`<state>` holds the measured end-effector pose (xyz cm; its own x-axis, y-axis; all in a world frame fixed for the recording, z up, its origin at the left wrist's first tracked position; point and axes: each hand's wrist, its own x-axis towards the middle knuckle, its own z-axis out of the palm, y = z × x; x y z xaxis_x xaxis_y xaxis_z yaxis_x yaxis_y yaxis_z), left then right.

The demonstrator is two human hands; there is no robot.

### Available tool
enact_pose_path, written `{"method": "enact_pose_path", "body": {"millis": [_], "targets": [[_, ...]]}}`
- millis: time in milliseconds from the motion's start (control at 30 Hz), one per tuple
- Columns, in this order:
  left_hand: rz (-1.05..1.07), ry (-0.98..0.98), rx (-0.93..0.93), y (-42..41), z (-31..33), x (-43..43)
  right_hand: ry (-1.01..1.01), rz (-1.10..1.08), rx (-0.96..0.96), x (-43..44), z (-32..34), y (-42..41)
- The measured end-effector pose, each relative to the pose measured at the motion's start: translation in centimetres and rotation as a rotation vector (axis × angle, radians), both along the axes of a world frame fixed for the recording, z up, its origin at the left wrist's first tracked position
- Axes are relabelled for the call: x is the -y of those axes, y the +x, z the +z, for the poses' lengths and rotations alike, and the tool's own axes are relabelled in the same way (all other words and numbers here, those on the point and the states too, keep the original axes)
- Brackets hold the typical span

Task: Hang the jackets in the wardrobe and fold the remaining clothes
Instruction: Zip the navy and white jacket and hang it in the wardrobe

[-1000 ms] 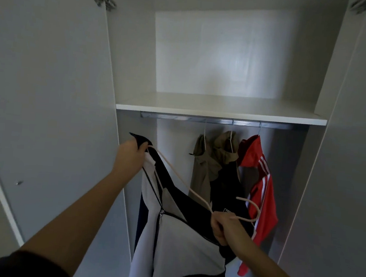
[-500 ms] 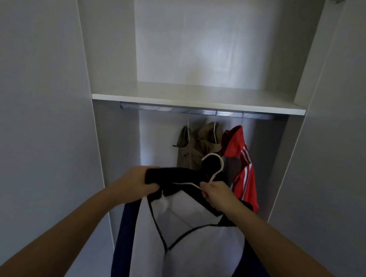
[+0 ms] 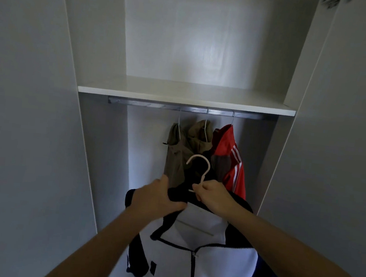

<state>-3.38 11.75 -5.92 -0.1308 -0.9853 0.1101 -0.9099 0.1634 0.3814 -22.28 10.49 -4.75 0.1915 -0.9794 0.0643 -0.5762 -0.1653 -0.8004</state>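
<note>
The white and navy jacket [image 3: 201,265] is on its hanger [image 3: 205,174] and held up in front of the open wardrobe [image 3: 95,63], low at 6 o'clock, not yet on the rail [image 3: 149,105]. The right hand [image 3: 213,198] has its grip pinched on the hanger neck, just under the hook. The left hand [image 3: 158,197] has its grip clenched on the dark collar, at approx. 9 o'clock from the right one.

The rail runs at 12 o'clock, close under the shelf [image 3: 185,100]. Two olive jackets [image 3: 175,157] and a red jacket [image 3: 234,163] hang there, from 12 to 1 o'clock. The free part of the rail is toward 11 o'clock.

What could go wrong, in my opinion:
- The hook stands right in front of the olive fabric, so it may catch it instead of the rail if lifted straight up.
- There is little room btw. rail and shelf, so the hook may knock the shelf edge.
- The collar is bunched under the left hand, so one shoulder may slide off the hanger when this hand lets go.
</note>
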Motion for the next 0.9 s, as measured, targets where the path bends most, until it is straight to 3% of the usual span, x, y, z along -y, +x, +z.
{"method": "enact_pose_path", "body": {"millis": [100, 333, 400, 467, 567, 600, 700, 833, 900], "targets": [[0.07, -0.148, 0.011, -2.4, -1.5, -0.2, -0.002, -0.04, 0.005, -0.2, 0.2, -0.4], [0.146, -0.29, 0.103, -4.9, -1.4, 0.6, -0.026, -0.099, -0.001, -0.3, 1.6, -1.2], [0.085, -0.24, -0.12, -3.9, -0.7, 1.6, -0.023, -0.113, 0.003, -0.3, 1.6, -1.7], [0.074, -0.055, -0.443, -2.8, 1.0, 2.4, -0.026, -0.107, -0.002, -0.4, 1.4, -2.3], [0.224, 0.371, -0.984, -0.7, 3.4, 3.2, -0.042, -0.068, -0.007, -0.5, 1.4, -2.9], [0.212, 0.485, -1.056, -0.1, 4.0, 3.2, -0.05, -0.052, -0.015, -0.5, 1.5, -3.0], [0.035, 0.674, -0.895, 1.3, 5.0, 3.3, -0.073, 0.006, -0.04, -0.5, 1.8, -2.6], [0.131, 0.621, -1.011, 2.9, 5.2, 4.6, -0.136, 0.086, 0.008, -0.6, 2.4, -2.0], [0.172, 0.501, -0.738, 3.6, 4.8, 5.0, -0.147, 0.121, -0.003, -0.6, 2.4, -1.8]]}}
